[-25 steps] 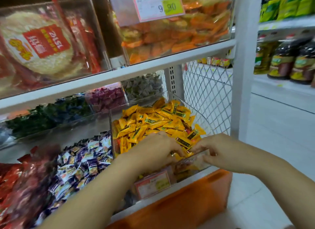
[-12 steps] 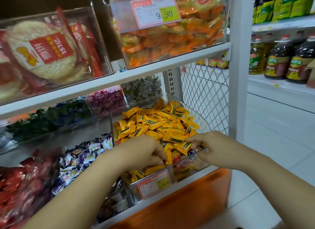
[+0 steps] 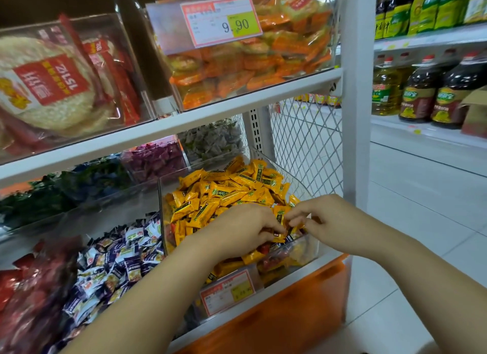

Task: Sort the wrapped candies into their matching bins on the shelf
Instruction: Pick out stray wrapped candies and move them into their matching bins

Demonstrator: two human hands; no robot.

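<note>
Currently, 2 hands are seen inside 1 clear bin (image 3: 312, 244) on the lower tier, beneath 1 white shelf board (image 3: 168, 131). The bin is heaped with yellow candies (image 3: 224, 192), too many to be counted.

Left hand (image 3: 245, 229): fingers curled down into the front of the heap, 1 yellow wrapper gripped at the tips.

Right hand (image 3: 326, 222): fingers curled, tips set close against the left hand's; whether a wrapper is pinched cannot be told.

A few red pieces (image 3: 264, 248) are noted low against the bin's front wall. Just left, 1 heap of blue-and-white candies (image 3: 123, 253) is recorded.

2 tags are counted: 1 lower price tag (image 3: 228, 291) on the bin front and 1 upper price tag (image 3: 221, 20) above. 2 dark bottles (image 3: 419, 90) are seen on the far shelving.
</note>
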